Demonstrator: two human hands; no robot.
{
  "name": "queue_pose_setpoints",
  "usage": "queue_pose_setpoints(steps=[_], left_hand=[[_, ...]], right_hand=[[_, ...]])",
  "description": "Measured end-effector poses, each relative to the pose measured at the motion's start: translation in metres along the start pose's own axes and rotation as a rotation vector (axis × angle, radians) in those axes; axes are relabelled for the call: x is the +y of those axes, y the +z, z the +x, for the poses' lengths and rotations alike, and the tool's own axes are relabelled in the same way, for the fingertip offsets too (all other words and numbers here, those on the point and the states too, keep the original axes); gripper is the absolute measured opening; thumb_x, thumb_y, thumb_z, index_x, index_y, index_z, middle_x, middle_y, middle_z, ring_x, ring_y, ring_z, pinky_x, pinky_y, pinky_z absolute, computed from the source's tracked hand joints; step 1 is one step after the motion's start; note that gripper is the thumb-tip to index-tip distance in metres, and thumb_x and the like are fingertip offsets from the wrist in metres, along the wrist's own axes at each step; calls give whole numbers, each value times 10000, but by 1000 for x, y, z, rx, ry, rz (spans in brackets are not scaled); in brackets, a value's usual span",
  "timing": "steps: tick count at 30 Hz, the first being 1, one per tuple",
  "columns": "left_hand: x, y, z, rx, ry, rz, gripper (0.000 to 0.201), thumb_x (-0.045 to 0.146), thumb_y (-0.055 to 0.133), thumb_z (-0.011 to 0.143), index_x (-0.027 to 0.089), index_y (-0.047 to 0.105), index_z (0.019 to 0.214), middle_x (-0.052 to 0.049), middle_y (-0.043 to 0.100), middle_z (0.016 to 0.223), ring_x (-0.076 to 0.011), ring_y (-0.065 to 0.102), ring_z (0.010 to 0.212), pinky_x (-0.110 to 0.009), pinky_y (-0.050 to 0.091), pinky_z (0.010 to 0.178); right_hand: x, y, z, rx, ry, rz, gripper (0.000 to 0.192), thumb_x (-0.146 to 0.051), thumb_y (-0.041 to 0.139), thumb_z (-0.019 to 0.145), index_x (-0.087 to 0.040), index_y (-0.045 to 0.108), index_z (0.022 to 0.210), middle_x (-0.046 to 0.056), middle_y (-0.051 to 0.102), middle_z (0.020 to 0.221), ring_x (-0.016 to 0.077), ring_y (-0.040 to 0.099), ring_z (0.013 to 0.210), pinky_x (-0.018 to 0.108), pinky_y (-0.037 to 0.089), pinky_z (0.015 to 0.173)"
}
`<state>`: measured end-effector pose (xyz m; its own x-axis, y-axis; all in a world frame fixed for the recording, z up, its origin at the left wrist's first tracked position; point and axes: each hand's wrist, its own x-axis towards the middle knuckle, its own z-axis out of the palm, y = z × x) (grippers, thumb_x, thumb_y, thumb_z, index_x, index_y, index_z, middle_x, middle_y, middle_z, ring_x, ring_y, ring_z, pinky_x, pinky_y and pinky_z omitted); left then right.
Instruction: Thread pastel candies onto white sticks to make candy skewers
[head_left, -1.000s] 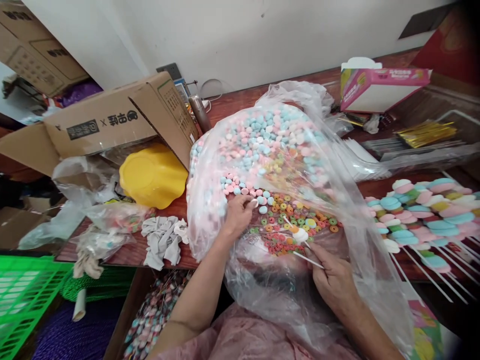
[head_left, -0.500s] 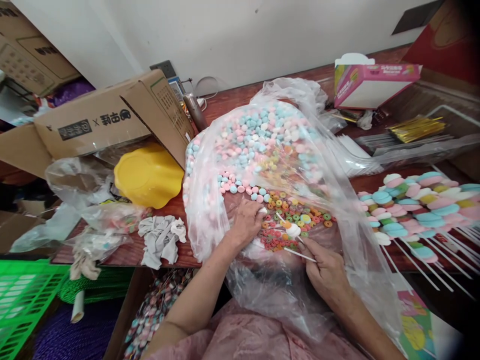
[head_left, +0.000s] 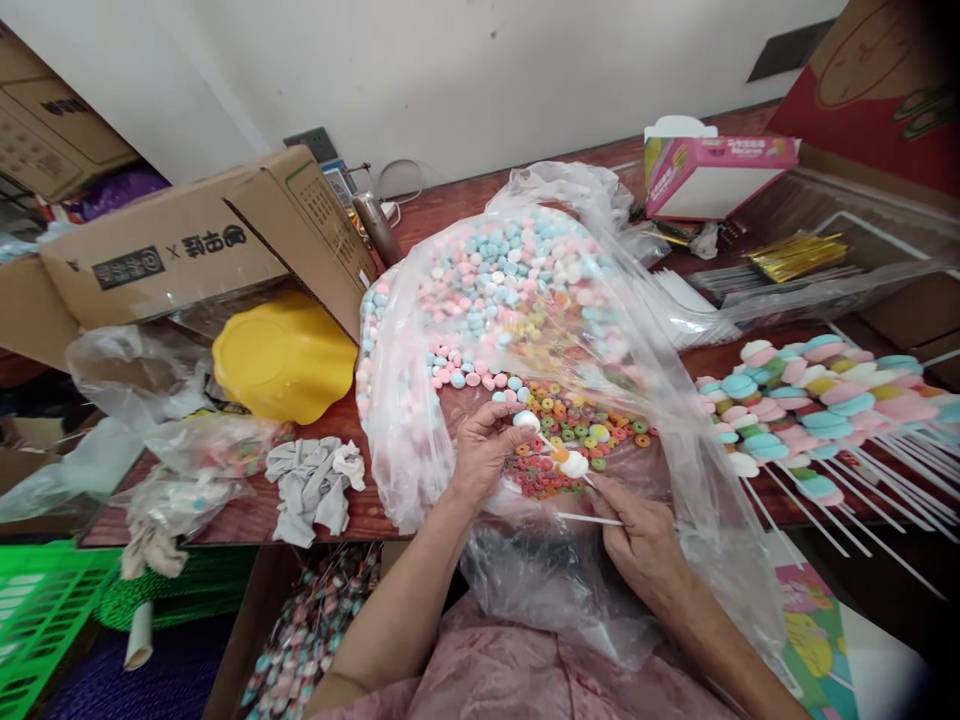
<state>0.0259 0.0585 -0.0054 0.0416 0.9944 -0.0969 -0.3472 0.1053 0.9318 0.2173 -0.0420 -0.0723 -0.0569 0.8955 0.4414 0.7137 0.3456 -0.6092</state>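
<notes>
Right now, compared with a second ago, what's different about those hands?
The left hand, pinching a white candy, has moved right, away from the pink and blue candies, to the tip of the stick in the right hand; whether it is threaded on, I can't tell. Nothing was visibly let go. The right hand still holds that stick; the grey cloth and yellow container lie as before.

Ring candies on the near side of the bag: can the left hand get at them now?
Probably yes: the nearer ring candies lie beside the left hand and look uncovered, while the clear bag drapes over farther ones. The hand pinches a white candy, though, which may hamper picking.
</notes>
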Motion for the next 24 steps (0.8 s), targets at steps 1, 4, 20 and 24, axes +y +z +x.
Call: queue_pose_setpoints(steps=[1, 4, 20, 24], left_hand=[[-2, 0, 0, 6, 26, 10, 369, 303, 947, 532, 177, 781, 837, 3, 701, 782, -107, 616, 710, -225, 520, 650], [-7, 1, -2, 0, 104, 41, 323, 293, 935, 565, 185, 783, 829, 3, 683, 812, -106, 610, 735, -217, 518, 658], [-16, 4, -8, -11, 810, 659, 94, 170, 729, 842, 192, 761, 928, -55, 754, 835, -181, 687, 792, -316, 564, 743], [-20, 7, -8, -47, 941, 747, 123, 93, 661, 873, 178, 738, 918, -61, 741, 832, -166, 674, 768, -294, 558, 713]], right_hand=[[0, 0, 0, 6, -9, -4, 373, -152, 456, 940, -201, 724, 1196, 74, 765, 1169, 233, 768, 973, 376, 639, 829], [-1, -1, 1, 5, -25, -22, 371, -154, 466, 939, -194, 720, 1206, 79, 765, 1170, 234, 770, 961, 364, 639, 810], [-18, -3, 8, 48, -93, -184, 357, -120, 413, 956, -103, 723, 1132, 126, 800, 987, 228, 776, 754, 319, 609, 625], [-19, -1, 9, 85, -119, -223, 337, -101, 416, 945, -109, 715, 1100, 120, 803, 924, 213, 767, 698, 293, 589, 577]])
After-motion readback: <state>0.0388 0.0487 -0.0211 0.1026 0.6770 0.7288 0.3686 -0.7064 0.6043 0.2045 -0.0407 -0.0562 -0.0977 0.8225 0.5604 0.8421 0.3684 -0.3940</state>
